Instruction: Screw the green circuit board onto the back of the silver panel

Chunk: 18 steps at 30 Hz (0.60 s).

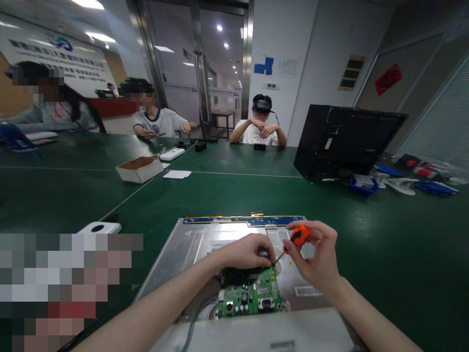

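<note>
In my right hand (320,256) is a small orange and black screwdriver (301,234), its handle between thumb and fingers. Its thin shaft slants down and left to the upper edge of a green circuit board (251,296). My left hand (251,252) lies over the far edge of that board, fingers curled and pressed together beside the screwdriver tip; whatever they pinch is hidden. Beneath the board is a flat silver metal panel (164,266), with a narrow blue circuit strip (234,221) along its far edge. A grey cable (194,318) runs beside the board.
A black monitor (348,142) stands at the right, near a small blue tray (362,185). On the green table (227,195) are an open cardboard box (135,171) and white paper (177,174). Several people sit across the table. A blurred-out area covers the lower left.
</note>
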Available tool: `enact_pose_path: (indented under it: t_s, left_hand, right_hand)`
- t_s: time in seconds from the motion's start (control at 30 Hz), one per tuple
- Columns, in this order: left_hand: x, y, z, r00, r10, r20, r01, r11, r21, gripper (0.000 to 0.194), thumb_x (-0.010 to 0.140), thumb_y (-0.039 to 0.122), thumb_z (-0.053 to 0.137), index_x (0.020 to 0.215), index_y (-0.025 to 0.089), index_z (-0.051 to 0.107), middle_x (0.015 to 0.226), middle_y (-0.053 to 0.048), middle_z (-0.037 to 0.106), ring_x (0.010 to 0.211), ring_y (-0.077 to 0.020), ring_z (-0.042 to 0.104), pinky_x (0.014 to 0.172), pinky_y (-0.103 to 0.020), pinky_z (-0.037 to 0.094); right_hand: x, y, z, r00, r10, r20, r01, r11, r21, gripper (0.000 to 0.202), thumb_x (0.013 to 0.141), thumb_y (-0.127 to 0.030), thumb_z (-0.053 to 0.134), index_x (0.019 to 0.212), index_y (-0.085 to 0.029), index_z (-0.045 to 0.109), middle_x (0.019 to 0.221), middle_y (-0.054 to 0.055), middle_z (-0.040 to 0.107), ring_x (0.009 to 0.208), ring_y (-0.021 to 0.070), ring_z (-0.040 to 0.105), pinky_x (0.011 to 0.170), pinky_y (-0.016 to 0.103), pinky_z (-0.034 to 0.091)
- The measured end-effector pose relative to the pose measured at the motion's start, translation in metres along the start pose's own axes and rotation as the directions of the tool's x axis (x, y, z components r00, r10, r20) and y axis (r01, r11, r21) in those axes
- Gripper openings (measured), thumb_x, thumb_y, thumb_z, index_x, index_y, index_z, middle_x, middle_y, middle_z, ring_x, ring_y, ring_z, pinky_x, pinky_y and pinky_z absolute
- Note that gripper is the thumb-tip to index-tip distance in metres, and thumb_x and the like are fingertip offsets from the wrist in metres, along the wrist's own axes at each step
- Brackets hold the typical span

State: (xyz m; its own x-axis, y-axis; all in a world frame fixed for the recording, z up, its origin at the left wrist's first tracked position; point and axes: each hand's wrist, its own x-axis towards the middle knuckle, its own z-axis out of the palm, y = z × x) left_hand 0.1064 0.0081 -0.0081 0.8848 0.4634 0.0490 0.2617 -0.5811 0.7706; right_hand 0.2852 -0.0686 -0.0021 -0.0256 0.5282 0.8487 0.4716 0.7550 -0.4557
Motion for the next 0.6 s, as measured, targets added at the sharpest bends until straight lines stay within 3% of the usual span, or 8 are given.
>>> enact_pose_path:
  t_s: [0.33,0.6]
  left_hand:
    - [0.0013,-0.0042,0.0016,1.000,0.006,0.003,-0.006,1.000,-0.007,0.014,0.073,0.006,0.068,0.080,0.017,0.071,0.084,0.000,0.065,0.079,-0.0156,0.059,0.072,-0.023,0.043]
    - [0.0007,-0.0011,0.0007,1.000,0.007,-0.001,-0.007,1.000,-0.016,0.015,0.072,0.005,0.068,0.080,0.017,0.071,0.082,0.001,0.064,0.077,-0.0148,0.058,0.071,-0.023,0.042]
  right_hand:
    - [0.0040,-0.0043,-0.0044,0.991,-0.015,0.132,0.022,0.998,-0.054,0.049,0.091,-0.011,0.051,0.134,-0.028,0.037,0.107,0.007,0.056,0.074,0.0145,0.062,0.052,0.024,0.054]
    - [0.0031,-0.0038,-0.0030,0.990,0.016,0.141,-0.009,0.999,-0.049,0.054,0.091,-0.010,0.050,0.139,-0.027,0.033,0.103,0.007,0.056,0.073,0.0148,0.060,0.051,0.025,0.053]
